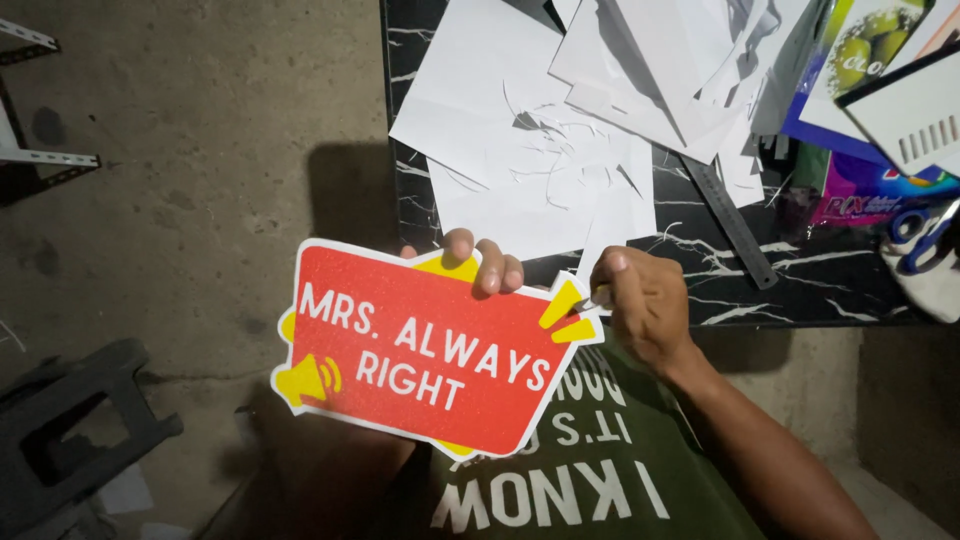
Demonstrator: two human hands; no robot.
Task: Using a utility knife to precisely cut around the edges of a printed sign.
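My left hand (485, 262) grips the top edge of a red cut-out sign (420, 350) with a white border, white lettering and yellow accents. Only the fingers show over the edge. The sign is held tilted above my lap, in front of my green shirt. My right hand (640, 305) is closed at the sign's upper right corner, pinching a small thin tool (592, 299) whose tip touches the yellow rays there. Most of that tool is hidden inside the fist.
A black marble-patterned table (800, 285) beyond my hands carries white paper sheets and scraps (540, 150), a metal ruler (735, 225), blue-handled scissors (925, 235) and colourful packets (870, 185). A dark plastic stool (70, 430) stands on the concrete floor, lower left.
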